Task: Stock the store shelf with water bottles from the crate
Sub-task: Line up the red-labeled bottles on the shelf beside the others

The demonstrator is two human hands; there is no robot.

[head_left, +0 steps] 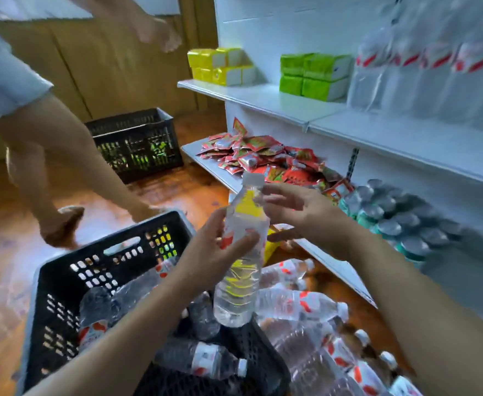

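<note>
Water bottle [241, 252] is held upright above the black crate [63, 284], long axis near vertical w/ a slight lean, white cap at top, base pointing down toward the crate's near-right corner. Clear body, red-white label mid-way.

Left hand [220, 247] wraps the bottle's middle from the left, fingers curled over the label, thumb across the front: a firm grasp. Right hand [297, 210] sits at the bottle's neck and shoulder, fingers loosely spread, tips touching or just beside the neck; motion blur, so can't tell if it's actually gripping.

Crate holds more bottles lying on their sides, caps pointing various ways. More loose bottles [306, 304] lie on the wooden floor to the right of the crate, btwn it and the shelf unit.

White shelf unit [406, 138] stands right. Lower shelf carries a pile of red snack packets [263, 155] and, farther right, a pack of bottles seen cap-on. Upper shelf has yellow boxes [220, 65], green packs [314, 75], then wrapped bottles; bare shelf strip along its front edge.

Another person's bare legs [71, 172] stand left, just behind the crate. Second black crate [137, 144] sits farther back by the wall.
</note>
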